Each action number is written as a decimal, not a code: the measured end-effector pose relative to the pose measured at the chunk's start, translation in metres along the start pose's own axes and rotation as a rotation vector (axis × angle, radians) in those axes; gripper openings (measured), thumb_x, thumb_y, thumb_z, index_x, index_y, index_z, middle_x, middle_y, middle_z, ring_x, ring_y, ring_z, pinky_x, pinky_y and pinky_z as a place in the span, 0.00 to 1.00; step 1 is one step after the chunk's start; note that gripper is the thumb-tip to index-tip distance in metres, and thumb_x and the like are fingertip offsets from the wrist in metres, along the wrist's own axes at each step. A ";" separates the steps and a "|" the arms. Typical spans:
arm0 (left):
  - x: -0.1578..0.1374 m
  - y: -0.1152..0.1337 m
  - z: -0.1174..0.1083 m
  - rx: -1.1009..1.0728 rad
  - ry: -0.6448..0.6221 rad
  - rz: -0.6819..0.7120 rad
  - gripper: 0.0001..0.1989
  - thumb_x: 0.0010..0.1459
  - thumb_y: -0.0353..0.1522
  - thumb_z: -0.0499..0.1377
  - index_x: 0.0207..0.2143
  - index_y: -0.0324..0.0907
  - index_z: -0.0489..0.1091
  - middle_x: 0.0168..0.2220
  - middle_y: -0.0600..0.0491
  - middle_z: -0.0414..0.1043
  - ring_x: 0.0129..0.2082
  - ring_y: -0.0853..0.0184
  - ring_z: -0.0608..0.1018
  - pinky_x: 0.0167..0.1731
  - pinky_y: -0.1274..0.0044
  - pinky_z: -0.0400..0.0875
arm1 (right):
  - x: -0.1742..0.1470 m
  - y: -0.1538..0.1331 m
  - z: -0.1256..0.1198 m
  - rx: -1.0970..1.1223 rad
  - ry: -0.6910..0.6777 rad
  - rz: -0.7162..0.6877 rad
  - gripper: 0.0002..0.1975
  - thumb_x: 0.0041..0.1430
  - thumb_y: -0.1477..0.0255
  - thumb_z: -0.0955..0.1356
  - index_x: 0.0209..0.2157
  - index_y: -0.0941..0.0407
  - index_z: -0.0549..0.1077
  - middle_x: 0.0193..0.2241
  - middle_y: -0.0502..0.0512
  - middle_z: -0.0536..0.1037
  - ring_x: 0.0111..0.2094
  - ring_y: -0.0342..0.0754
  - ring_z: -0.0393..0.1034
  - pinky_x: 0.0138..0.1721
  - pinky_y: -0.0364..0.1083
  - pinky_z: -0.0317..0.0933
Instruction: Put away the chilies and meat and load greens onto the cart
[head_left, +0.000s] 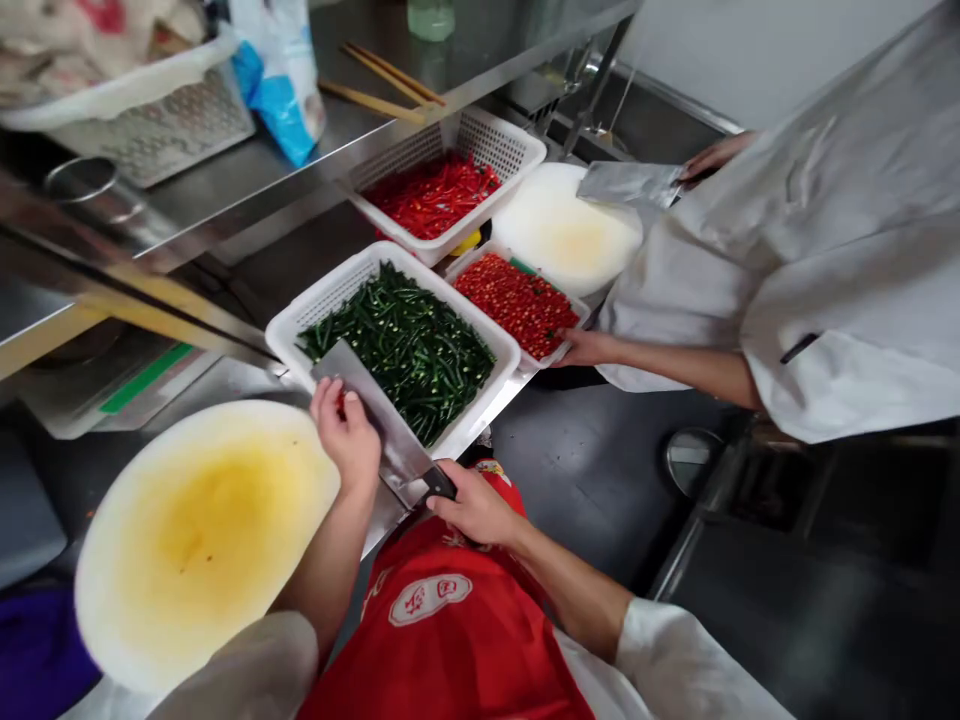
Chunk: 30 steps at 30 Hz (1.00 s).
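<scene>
My right hand grips the black handle of a cleaver. Its broad blade lies slantwise over the near left edge of a white basket filled with cut green chilies. At the blade's far end is my left hand, fingers curled, with a bit of red chili showing between them; how much it holds is hidden. To the left lies a round white cutting board, stained yellow in the middle.
A co-worker's hand touches a tray of chopped red chilies; the other holds a cleaver over a second board. Behind stands a basket of red chili strips. Chopsticks lie on the steel shelf above.
</scene>
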<state>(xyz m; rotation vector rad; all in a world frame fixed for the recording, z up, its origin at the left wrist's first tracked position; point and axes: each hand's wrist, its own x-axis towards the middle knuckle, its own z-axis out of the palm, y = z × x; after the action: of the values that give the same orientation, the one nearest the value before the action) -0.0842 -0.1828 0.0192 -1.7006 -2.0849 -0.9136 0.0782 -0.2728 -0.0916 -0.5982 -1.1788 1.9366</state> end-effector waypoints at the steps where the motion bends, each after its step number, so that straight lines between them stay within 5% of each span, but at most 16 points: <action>1: 0.001 0.022 0.029 -0.044 -0.049 0.035 0.14 0.68 0.37 0.56 0.50 0.40 0.74 0.59 0.41 0.70 0.61 0.59 0.73 0.65 0.64 0.67 | -0.005 -0.001 -0.023 0.012 0.061 0.015 0.12 0.57 0.65 0.68 0.43 0.55 0.70 0.30 0.46 0.69 0.32 0.43 0.62 0.35 0.42 0.56; 7: 0.000 0.124 0.201 -0.164 -0.298 0.272 0.07 0.68 0.32 0.56 0.43 0.41 0.73 0.49 0.43 0.73 0.54 0.60 0.75 0.61 0.67 0.69 | -0.009 -0.003 -0.154 0.126 0.358 0.108 0.17 0.56 0.63 0.67 0.46 0.54 0.67 0.27 0.46 0.71 0.28 0.45 0.66 0.32 0.44 0.61; 10: 0.008 0.142 0.268 -0.057 -0.417 0.354 0.07 0.70 0.31 0.53 0.39 0.41 0.70 0.43 0.43 0.73 0.49 0.57 0.75 0.57 0.65 0.70 | 0.007 -0.004 -0.207 0.297 0.347 0.206 0.21 0.54 0.61 0.66 0.48 0.53 0.63 0.18 0.41 0.68 0.19 0.46 0.63 0.22 0.43 0.59; 13: 0.026 0.136 0.310 0.169 -0.537 0.348 0.08 0.70 0.29 0.51 0.39 0.41 0.69 0.44 0.40 0.73 0.50 0.53 0.74 0.56 0.61 0.70 | 0.016 -0.002 -0.244 0.376 0.343 0.257 0.22 0.49 0.61 0.67 0.45 0.52 0.61 0.17 0.40 0.68 0.17 0.46 0.64 0.19 0.43 0.61; 18: 0.067 0.109 0.332 0.437 -0.638 0.235 0.13 0.71 0.29 0.47 0.45 0.38 0.72 0.50 0.37 0.74 0.53 0.51 0.76 0.59 0.61 0.70 | 0.000 0.009 -0.275 0.352 0.304 0.267 0.24 0.51 0.59 0.68 0.47 0.54 0.62 0.18 0.39 0.66 0.16 0.44 0.63 0.18 0.42 0.60; 23: 0.086 0.107 0.325 0.547 -0.733 0.154 0.17 0.70 0.32 0.49 0.53 0.37 0.73 0.55 0.37 0.75 0.58 0.52 0.75 0.63 0.62 0.68 | -0.047 0.025 -0.297 0.030 0.294 0.208 0.24 0.60 0.58 0.66 0.53 0.57 0.68 0.26 0.47 0.72 0.22 0.44 0.66 0.22 0.42 0.62; 30: 0.048 0.124 0.324 0.721 -1.065 0.272 0.44 0.68 0.53 0.49 0.75 0.32 0.49 0.76 0.33 0.42 0.76 0.41 0.49 0.73 0.55 0.49 | -0.148 0.065 -0.300 -0.293 0.231 0.213 0.26 0.66 0.60 0.64 0.56 0.62 0.76 0.42 0.64 0.83 0.42 0.55 0.81 0.43 0.47 0.76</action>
<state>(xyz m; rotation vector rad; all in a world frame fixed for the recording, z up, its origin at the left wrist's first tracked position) 0.0737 0.0727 -0.1616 -2.1003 -2.1399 0.9536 0.3563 -0.2528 -0.2871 -1.1118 -1.2995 1.8170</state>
